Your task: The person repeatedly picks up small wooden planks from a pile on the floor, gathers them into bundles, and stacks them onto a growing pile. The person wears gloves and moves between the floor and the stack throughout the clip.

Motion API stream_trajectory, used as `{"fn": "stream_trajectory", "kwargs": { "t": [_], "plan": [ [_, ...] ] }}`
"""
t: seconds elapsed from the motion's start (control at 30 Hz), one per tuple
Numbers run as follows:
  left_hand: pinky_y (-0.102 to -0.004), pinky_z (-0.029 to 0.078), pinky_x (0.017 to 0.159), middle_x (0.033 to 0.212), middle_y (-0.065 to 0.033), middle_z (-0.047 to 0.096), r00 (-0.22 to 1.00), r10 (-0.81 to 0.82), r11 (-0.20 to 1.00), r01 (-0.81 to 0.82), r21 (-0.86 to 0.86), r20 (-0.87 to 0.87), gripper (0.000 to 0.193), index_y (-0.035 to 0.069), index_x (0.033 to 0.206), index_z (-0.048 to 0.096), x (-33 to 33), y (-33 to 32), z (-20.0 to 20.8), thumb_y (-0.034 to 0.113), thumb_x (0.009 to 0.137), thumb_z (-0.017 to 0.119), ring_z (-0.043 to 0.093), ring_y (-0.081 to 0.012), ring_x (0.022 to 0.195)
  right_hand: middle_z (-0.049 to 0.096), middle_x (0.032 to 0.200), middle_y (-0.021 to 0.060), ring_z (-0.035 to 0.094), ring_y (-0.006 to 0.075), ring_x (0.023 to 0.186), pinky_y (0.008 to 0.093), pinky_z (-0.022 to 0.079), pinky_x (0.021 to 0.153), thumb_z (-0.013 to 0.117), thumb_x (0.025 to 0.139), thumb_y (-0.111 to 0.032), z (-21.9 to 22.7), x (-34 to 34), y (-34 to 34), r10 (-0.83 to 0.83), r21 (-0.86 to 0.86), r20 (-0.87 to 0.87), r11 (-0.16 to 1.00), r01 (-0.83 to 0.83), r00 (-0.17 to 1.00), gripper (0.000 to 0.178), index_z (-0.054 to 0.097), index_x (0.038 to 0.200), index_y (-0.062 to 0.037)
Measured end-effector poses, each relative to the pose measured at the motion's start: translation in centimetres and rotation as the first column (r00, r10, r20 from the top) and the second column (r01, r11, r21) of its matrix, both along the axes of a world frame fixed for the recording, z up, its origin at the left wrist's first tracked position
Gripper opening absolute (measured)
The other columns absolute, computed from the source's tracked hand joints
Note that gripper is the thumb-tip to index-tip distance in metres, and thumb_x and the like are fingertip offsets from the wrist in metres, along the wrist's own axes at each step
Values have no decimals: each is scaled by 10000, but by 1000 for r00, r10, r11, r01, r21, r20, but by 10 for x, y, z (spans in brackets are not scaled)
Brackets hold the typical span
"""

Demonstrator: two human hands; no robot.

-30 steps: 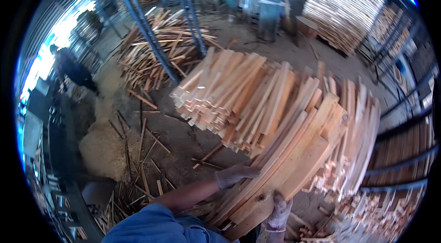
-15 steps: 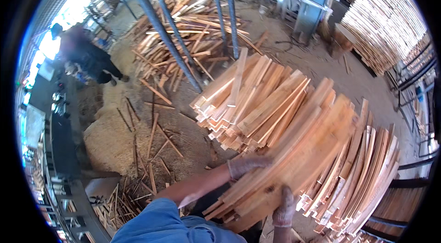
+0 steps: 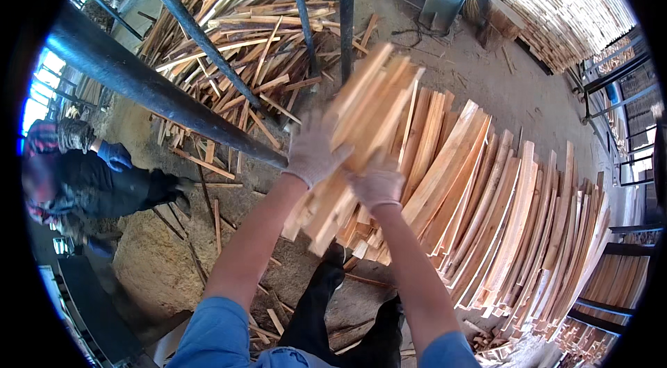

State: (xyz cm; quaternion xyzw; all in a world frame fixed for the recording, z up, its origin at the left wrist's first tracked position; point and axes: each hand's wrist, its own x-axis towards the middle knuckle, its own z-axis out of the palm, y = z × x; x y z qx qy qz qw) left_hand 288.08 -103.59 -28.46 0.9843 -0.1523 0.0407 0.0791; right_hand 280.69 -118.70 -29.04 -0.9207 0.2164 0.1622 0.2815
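My left hand (image 3: 314,149) wears a pale work glove and touches the left side of some blurred wooden boards (image 3: 379,107), its fingers spread and thumb toward them. Close by on the right, my right hand (image 3: 379,184), gloved too, is against the same boards at their near part. Motion smears its fingers, so their grip does not show. These boards lie at the left end of a long row of stacked, leaning boards (image 3: 511,205) that curves away to the right.
A loose heap of wood strips (image 3: 229,41) lies behind dark metal poles (image 3: 160,100). At the left stands another person (image 3: 90,173) with blue gloves. Sawdust (image 3: 149,257) and offcuts cover the floor there. A tall stack of wood (image 3: 570,3) stands at the far right.
Both hands have moved left and away from me, from the boards carried near my body to the row's left end. The carried boards are no longer against me. The view has shifted.
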Motion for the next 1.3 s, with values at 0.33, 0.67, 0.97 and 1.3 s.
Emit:
{"fn": "stream_trajectory", "kwargs": {
  "t": [0.33, 0.67, 0.97, 1.3],
  "plan": [
    [-599, 223, 1217, 1680, -169, 243, 925, 49, 999, -45, 20, -377, 883, 86, 1613, 259, -23, 61, -22, 555, 942, 590, 266, -468, 1504, 562, 1391, 280, 596, 468, 1203, 499, 496, 1007, 690, 929, -464, 32, -124, -12, 302, 150, 124, 936, -319, 945, 768, 443, 1469, 23],
    [-498, 352, 1169, 1525, -256, 449, 924, -28, 991, -23, -130, -380, 631, 23, 1436, 494, -79, 1, 7, 420, 959, 611, 435, -424, 1391, 659, 1323, 232, 659, 384, 1189, 480, 513, 1011, 571, 936, -608, 7, -610, -56, -282, 26, -731, 899, 437, 622, 709, 582, 1418, -88],
    [-504, 255, 1231, 1583, -295, 365, 701, -404, 813, 569, 120, -587, 777, -14, 1566, 325, -349, -33, 26, 380, 961, 612, 298, -460, 1488, 720, 1163, 229, 701, 383, 1075, 462, 560, 909, 552, 977, -458, 54, -811, 14, -665, 134, -627, 421, 897, 406, 489, 717, 1221, -68],
    [-387, 492, 982, 1192, -197, 709, 101, -634, 473, 835, -281, -767, 501, -54, 1267, 663, -504, -262, 25, 345, 971, 595, 646, -325, 1068, 651, 1322, 263, 612, 405, 1255, 435, 475, 1066, 543, 953, -556, 33, -848, 44, -822, 329, -546, -387, 862, -161, 671, 656, 1308, 2]
  ]
}}
